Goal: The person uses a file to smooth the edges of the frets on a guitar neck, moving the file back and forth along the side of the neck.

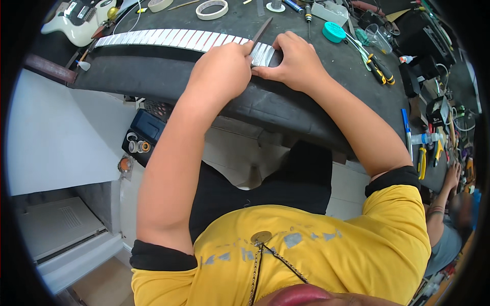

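A long guitar neck [168, 39] lies across the dark bench, its face covered with strips of white tape that have thin reddish gaps between them. My left hand [222, 69] is closed at the neck's right part, holding a slim grey metal file [262, 30] whose blade points up and to the right. Its grip end is hidden in my fingers. My right hand [298, 61] pinches the neck's right end between thumb and fingers, beside a stretch of shinier silvery tape [263, 54].
Tape rolls [212, 9], a screwdriver [308, 14], a round teal container [334, 32] and yellow-black pliers [380, 69] lie on the far side. A white electric guitar body [76, 21] is at far left. Another person's arm [439, 204] rests among tools at right.
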`<control>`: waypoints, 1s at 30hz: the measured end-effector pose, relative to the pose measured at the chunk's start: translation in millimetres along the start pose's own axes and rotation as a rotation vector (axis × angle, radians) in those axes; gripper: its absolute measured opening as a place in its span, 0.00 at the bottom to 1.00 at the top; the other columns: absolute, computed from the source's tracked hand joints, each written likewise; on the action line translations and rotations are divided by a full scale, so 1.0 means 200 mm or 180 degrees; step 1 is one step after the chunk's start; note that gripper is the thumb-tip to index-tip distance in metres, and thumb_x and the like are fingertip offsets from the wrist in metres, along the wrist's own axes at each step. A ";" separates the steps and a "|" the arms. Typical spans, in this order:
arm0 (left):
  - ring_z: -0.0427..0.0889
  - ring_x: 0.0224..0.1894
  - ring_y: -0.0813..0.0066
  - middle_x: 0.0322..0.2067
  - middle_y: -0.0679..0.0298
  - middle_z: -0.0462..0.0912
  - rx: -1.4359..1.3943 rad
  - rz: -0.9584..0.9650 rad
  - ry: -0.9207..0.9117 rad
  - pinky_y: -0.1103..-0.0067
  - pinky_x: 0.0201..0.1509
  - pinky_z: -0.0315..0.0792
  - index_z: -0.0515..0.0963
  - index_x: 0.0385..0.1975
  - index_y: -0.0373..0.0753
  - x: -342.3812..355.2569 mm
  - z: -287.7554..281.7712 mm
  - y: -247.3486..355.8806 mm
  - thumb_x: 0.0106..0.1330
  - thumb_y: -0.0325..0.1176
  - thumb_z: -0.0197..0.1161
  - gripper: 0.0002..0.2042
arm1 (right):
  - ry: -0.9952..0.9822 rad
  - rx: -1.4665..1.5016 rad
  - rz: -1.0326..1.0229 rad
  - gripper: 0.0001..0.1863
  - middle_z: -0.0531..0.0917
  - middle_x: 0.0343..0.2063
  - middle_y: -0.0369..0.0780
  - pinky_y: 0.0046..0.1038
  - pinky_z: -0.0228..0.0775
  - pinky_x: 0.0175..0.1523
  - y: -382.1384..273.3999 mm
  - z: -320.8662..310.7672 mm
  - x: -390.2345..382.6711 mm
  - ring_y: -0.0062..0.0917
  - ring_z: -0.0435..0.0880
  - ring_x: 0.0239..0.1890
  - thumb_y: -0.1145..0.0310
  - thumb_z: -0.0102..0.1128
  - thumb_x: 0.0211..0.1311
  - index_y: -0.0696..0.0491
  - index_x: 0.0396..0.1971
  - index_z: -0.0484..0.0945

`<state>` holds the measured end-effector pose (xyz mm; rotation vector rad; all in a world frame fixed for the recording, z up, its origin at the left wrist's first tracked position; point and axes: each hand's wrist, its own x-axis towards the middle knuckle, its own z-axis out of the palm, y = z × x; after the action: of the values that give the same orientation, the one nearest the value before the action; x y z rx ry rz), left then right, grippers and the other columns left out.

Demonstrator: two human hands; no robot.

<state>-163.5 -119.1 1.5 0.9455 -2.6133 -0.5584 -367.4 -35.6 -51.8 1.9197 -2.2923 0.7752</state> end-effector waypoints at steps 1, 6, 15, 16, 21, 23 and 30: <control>0.88 0.45 0.35 0.39 0.38 0.88 0.0002 -0.0029 0.0013 0.52 0.51 0.79 0.84 0.69 0.40 -0.07 0.00 -0.01 0.80 0.30 0.63 0.20 | -0.0013 0.0010 -0.0027 0.44 0.85 0.47 0.45 0.46 0.74 0.61 -0.01 0.00 0.00 0.45 0.86 0.53 0.30 0.84 0.48 0.58 0.46 0.85; 0.90 0.35 0.44 0.31 0.47 0.89 0.0007 0.0209 0.0298 0.57 0.46 0.84 0.81 0.73 0.40 -0.79 0.02 -0.05 0.77 0.28 0.67 0.24 | 0.0070 -0.0040 0.0039 0.44 0.85 0.47 0.45 0.46 0.74 0.60 0.04 -0.03 -0.04 0.44 0.86 0.53 0.30 0.84 0.48 0.59 0.45 0.86; 0.88 0.47 0.34 0.43 0.36 0.88 0.0002 0.0035 -0.0055 0.54 0.53 0.81 0.85 0.68 0.39 -0.02 0.00 -0.04 0.81 0.31 0.63 0.19 | 0.0039 0.0021 -0.0034 0.44 0.85 0.46 0.45 0.46 0.74 0.60 -0.02 0.00 0.00 0.43 0.86 0.52 0.30 0.83 0.49 0.59 0.45 0.86; 0.88 0.47 0.34 0.43 0.36 0.88 -0.0008 0.0027 -0.0057 0.54 0.53 0.81 0.85 0.68 0.39 -0.03 0.01 -0.03 0.81 0.31 0.63 0.19 | 0.0021 0.0014 -0.0032 0.44 0.85 0.46 0.45 0.46 0.74 0.61 -0.02 0.00 0.00 0.43 0.86 0.52 0.30 0.84 0.49 0.59 0.45 0.86; 0.88 0.44 0.33 0.39 0.35 0.86 -0.0366 -0.0142 -0.0066 0.60 0.61 0.82 0.82 0.71 0.37 -0.51 -0.04 0.02 0.79 0.24 0.64 0.22 | 0.0047 -0.0032 0.0089 0.44 0.85 0.47 0.46 0.47 0.74 0.61 0.04 -0.05 -0.04 0.43 0.86 0.53 0.31 0.84 0.48 0.59 0.46 0.86; 0.88 0.32 0.44 0.26 0.46 0.84 -0.0167 0.0288 0.0318 0.55 0.43 0.83 0.81 0.73 0.39 -0.80 0.01 -0.08 0.75 0.25 0.69 0.25 | 0.0043 -0.0021 0.0091 0.44 0.85 0.47 0.46 0.47 0.74 0.61 0.04 -0.03 -0.03 0.43 0.85 0.54 0.31 0.85 0.48 0.59 0.46 0.86; 0.90 0.41 0.38 0.34 0.43 0.90 0.0226 0.0474 0.0245 0.50 0.52 0.83 0.85 0.64 0.36 -0.20 -0.01 0.00 0.79 0.30 0.63 0.17 | 0.0262 -0.0079 -0.0079 0.41 0.84 0.44 0.45 0.42 0.75 0.56 0.03 0.00 -0.02 0.42 0.85 0.47 0.34 0.85 0.49 0.59 0.42 0.83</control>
<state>-133.1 -93.7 -3.1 0.7683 -2.6216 -0.3865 -372.0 -32.2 -55.0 1.8658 -2.2160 0.8032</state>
